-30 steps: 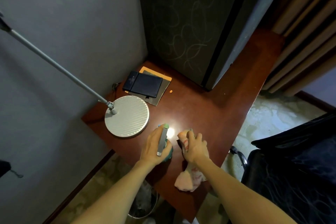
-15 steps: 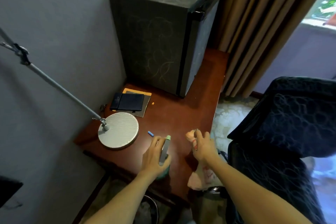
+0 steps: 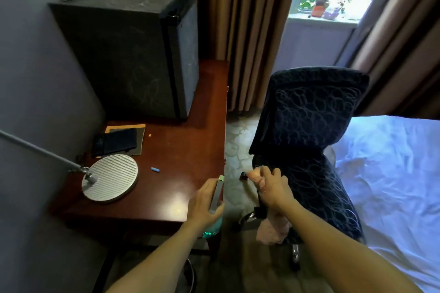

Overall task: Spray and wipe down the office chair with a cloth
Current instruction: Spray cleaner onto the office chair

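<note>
No lettering can be read: the teal plastic spray bottle with a grey-green trigger head (image 3: 216,194) is largely covered by the fingers around it. The bottle is held in the left grip (image 3: 206,202), which is wrapped closed around its upper part, over the near right corner of the red-brown wooden surface (image 3: 181,150). A pale pink crumpled cloth (image 3: 271,232) is clutched in the right grip (image 3: 273,188), fingers curled tight, with most of the fabric left hanging beneath the wrist. The black swirl-patterned fabric office chair (image 3: 307,126) is found just beyond and to the right of the right grip. Whether it is touched cannot be told. A small blue cap (image 3: 155,169) is seen left of the left grip.
</note>
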### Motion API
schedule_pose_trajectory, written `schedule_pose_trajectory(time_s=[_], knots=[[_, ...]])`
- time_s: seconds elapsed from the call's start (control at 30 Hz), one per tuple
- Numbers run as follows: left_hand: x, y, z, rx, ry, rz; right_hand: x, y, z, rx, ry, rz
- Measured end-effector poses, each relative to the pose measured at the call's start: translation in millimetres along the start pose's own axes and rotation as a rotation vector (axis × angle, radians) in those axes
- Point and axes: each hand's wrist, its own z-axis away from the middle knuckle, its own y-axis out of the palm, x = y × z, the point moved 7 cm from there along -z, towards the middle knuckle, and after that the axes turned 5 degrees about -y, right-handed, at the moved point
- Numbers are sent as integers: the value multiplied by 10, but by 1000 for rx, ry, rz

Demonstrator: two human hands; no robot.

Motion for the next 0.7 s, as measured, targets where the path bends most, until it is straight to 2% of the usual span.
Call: schedule_pose_trajectory(time_s=[0.13,0.3,0.5,0.7], knots=[[-338,296,55,72,46,7,-414,-150,192,-47,23,-22],[-674,796,190,109,16,-37,-1051,-243,459,-59,44,-27],[-1308,1438,538,85,2,-56,-2072,-306,921,-30,75,-37],[-1845,2173,865,87,-45,-22,-2994,-442,1330,-73,68,-56]])
